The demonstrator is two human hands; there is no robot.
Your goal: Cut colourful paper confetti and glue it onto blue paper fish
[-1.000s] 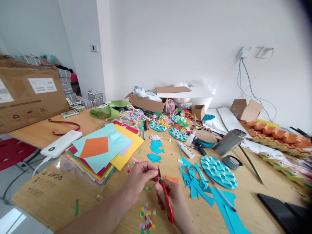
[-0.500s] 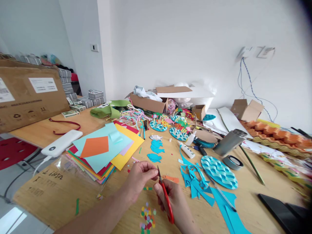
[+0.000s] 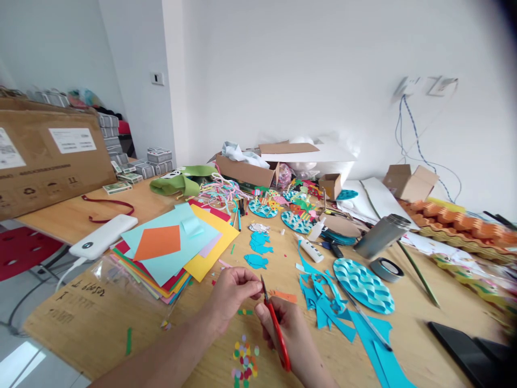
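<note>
Left hand: the left hand (image 3: 233, 293) is at 6 o'clock in the view, thumb and forefinger pinched tight together just at the blade tips; whatever sits between them is too small to tell.
Right hand: the right hand (image 3: 287, 335), just at 4 o'clock of the left one, is curled closed around the handles of the red scissors (image 3: 277, 330).
Scissors: the blades point toward 11 o'clock, nearly closed, their tip touching or just short of the left fingertips (image 3: 256, 288).
Confetti: a small heap of coloured paper dots (image 3: 244, 363) lies on the wooden table (image 3: 100, 328) at 6 o'clock of the hands.
Scraps: an orange scrap (image 3: 285, 296) lies at 3 o'clock of the blade tip, a green scrap (image 3: 244, 312) under the hands.
Fish: blue fish cut-outs (image 3: 257, 252) lie at 12 o'clock of the hands.
Paper stack: the stack of coloured sheets (image 3: 173, 250) is at 10 o'clock, an orange square on top.
Offcuts: blue paper offcuts (image 3: 323, 304) lie at 3 o'clock, with the wavy blue disc (image 3: 362, 284) beyond them.
Glue: a white glue bottle (image 3: 310, 249) lies at 1 o'clock.
</note>
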